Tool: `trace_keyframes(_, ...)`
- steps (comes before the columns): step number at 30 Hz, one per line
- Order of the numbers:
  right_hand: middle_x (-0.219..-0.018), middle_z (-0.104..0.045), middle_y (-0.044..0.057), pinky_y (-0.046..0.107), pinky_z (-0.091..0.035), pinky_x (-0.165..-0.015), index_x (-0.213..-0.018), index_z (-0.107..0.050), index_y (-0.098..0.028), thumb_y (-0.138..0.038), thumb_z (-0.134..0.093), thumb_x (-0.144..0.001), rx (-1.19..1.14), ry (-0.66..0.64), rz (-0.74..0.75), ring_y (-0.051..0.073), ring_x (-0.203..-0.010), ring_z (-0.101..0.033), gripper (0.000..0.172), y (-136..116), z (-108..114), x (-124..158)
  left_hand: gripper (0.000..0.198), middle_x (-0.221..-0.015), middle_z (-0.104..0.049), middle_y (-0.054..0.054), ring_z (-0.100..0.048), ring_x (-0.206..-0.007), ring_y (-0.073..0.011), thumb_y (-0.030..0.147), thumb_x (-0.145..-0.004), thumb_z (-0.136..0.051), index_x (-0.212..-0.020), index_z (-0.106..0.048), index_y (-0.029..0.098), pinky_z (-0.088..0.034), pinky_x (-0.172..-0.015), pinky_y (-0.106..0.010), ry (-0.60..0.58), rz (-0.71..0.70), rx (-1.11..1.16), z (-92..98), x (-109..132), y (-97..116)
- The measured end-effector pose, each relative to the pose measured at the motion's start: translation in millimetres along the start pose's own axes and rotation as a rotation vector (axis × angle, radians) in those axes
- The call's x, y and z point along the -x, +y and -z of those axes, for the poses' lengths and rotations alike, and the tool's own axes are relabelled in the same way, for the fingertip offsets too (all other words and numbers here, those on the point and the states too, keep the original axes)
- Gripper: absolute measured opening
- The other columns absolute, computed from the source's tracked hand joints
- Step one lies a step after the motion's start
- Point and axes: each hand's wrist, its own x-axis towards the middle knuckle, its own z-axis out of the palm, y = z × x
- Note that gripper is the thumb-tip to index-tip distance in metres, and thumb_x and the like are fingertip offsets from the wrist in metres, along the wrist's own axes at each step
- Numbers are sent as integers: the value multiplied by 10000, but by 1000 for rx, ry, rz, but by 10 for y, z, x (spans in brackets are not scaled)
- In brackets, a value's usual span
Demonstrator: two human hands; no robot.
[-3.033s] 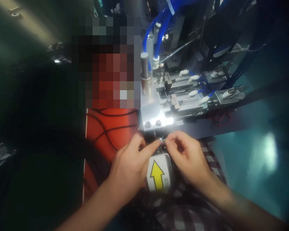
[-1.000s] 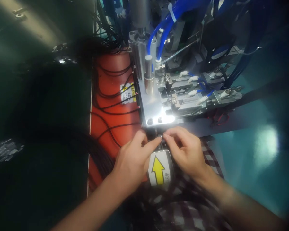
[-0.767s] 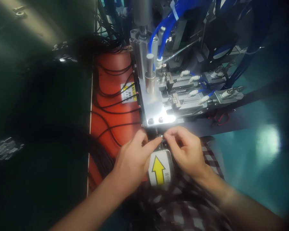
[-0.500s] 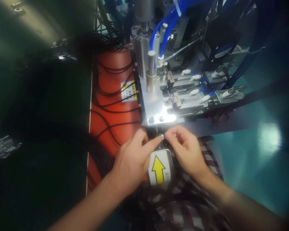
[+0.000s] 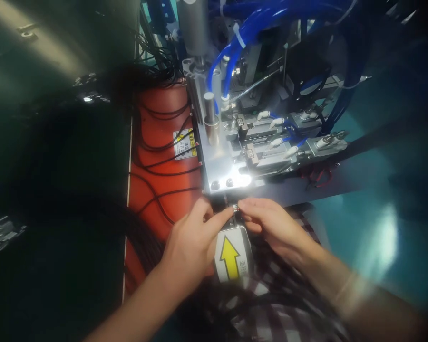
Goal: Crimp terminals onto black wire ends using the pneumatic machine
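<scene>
My left hand (image 5: 190,242) and my right hand (image 5: 271,225) meet fingertip to fingertip just below the front edge of a shiny metal machine plate (image 5: 221,166). Between the pinched fingers sits a tiny metal part (image 5: 235,207), too small to name. Both hands have fingers curled into a pinch. Right under them lies a white label with a yellow arrow (image 5: 231,256) pointing toward the machine.
Blue air hoses (image 5: 235,42) and small pneumatic cylinders (image 5: 288,142) crowd the machine behind the plate. An upright steel post (image 5: 210,116) stands on the plate's left. Black cables cross an orange panel (image 5: 157,156) with a yellow warning sticker (image 5: 185,145). Checked cloth (image 5: 281,304) lies below.
The view has shifted slightly left and down. Both hands stay pinched together at the same spot below the plate; the right hand's fingers have flattened a little.
</scene>
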Motion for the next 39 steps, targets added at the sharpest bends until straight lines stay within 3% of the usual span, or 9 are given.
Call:
trace_keyframes(7,-482,-457,-65,221,-312,-495,-729,-563,-175,-459,-562,-863,119,108,188,92,-473,-395,314,105,12,43,356,-785,-490,-25,-526,-600,-105,153,-917,-410,-1147,-679,193,-488,-522,-204,11,-17,-10,10,-8,0)
trace_keyframes(12,-582,-537,-48,234,-405,-514,-750,-556,-186,-423,-625,-816,237,223,299,107,-511,-510,256,119,-64,33,335,-828,-519,-39,-560,-655,-120,111,-903,-435,-1160,-644,157,-511,-585,-224,-7,28,48,-8,18,-13)
trace_keyframes(18,-521,-507,-57,240,-403,-508,-697,-506,-196,-414,-557,-866,264,136,248,108,-476,-498,281,77,-62,30,248,-866,-579,-57,-607,-726,-130,90,-900,-458,-1022,-668,140,-528,-652,-213,-5,69,125,80,-17,8)
trace_keyframes(27,-594,-557,-15,293,-386,-601,-728,-492,-212,-272,-470,-918,727,334,534,155,-580,-524,201,100,-86,87,280,-878,-624,-77,-609,-802,-143,39,-889,-440,-1018,-672,129,-532,-700,-230,-7,-68,130,85,-30,-99)
trace_keyframes(29,-582,-550,-20,285,-386,-582,-727,-495,-210,-306,-480,-913,622,307,458,151,-563,-519,210,86,-83,74,301,-856,-619,-84,-605,-775,-154,46,-893,-411,-1020,-673,123,-535,-662,-245,-18,-87,37,94,-31,-72)
trace_keyframes(32,-547,-526,-40,253,-383,-521,-708,-504,-194,-429,-541,-874,269,112,197,119,-493,-491,290,64,-48,36,344,-839,-613,-105,-596,-753,-180,42,-881,-374,-1039,-674,103,-532,-614,-276,-17,-121,-130,115,-29,-24)
trace_keyframes(34,-557,-526,-42,238,-386,-511,-692,-517,-180,-499,-584,-832,114,15,110,102,-479,-484,355,68,-17,12,352,-838,-610,-104,-590,-758,-180,31,-872,-377,-1045,-674,105,-530,-614,-274,-10,-133,-159,121,-27,-12)
trace_keyframes(36,-561,-526,-38,239,-395,-527,-691,-524,-177,-545,-554,-843,108,14,139,103,-493,-495,399,98,6,-3,348,-830,-605,-90,-581,-756,-168,26,-872,-387,-1045,-675,117,-524,-619,-258,-12,-127,-140,118,-26,-18)
trace_keyframes(39,-561,-492,-42,252,-388,-548,-675,-476,-201,-531,-429,-921,305,105,273,121,-534,-491,414,174,9,-15,339,-826,-591,-73,-572,-751,-154,29,-879,-397,-1044,-674,133,-514,-620,-238,-13,-101,-97,104,-24,-37)
